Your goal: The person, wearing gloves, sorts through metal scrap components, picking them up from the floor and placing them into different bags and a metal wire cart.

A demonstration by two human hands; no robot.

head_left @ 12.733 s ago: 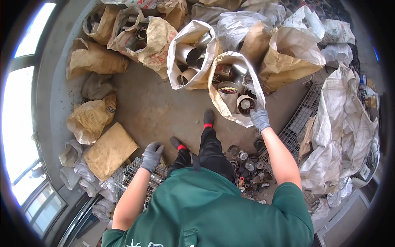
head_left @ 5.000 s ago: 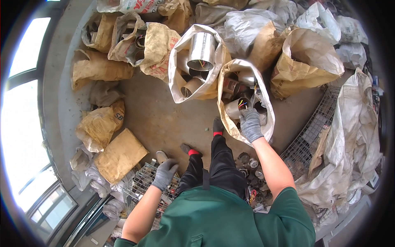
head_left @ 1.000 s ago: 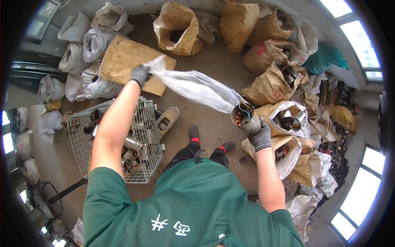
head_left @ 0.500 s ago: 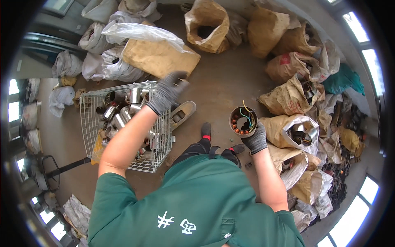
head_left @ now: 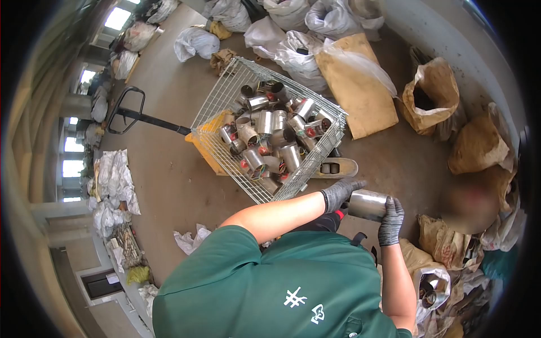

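My right hand (head_left: 391, 222), in a grey knit glove, is closed around one end of a motor stator (head_left: 367, 205) in a smooth metal cylinder shell. The shell lies on its side in the grip, so its windings are hidden. At its other end is my left hand (head_left: 339, 195), also gloved, fingers stretched out along the rim; whether they touch the metal is unclear. Left of both hands stands a wire mesh cage (head_left: 265, 192), heaped with similar metal stators (head_left: 290, 158), some showing red and coloured wires.
The cage rests on a yellow pallet jack (head_left: 205, 147) with a black handle (head_left: 125, 112). A flattened brown sack (head_left: 363, 107) lies beyond the cage. Open paper sacks (head_left: 434, 93) line the far right, and a white-lined sack (head_left: 431, 288) with metal parts sits near my right arm.
My view has swung left, bringing the cage to the middle. My right hand has tipped the stator onto its side; my left hand has come down from above the cage to the stator's end.
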